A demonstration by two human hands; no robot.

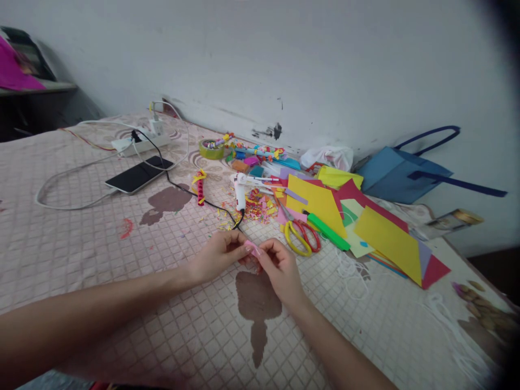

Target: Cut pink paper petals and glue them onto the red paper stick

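Note:
Between the fingertips of both hands is a small pink piece of paper [253,249], partly covered by the fingers. My left hand [221,253] pinches its left end, and my right hand [281,266] pinches the right end. Just beyond the hands a white glue gun [240,195] stands on the cloth, its black cord running left. Scissors [299,234] with one yellow and one red handle lie to the right of it. Tiny paper scraps [260,208] are scattered around the glue gun. A red spiral decorated with yellow paper [200,188] is to its left.
Coloured paper sheets [390,238] and a green cutter [329,232] cover the right side, near loose white string [352,271]. A phone [139,175] and a power strip [140,145] with cables are at left. Tape [211,150] and a blue bag [402,176] sit by the wall.

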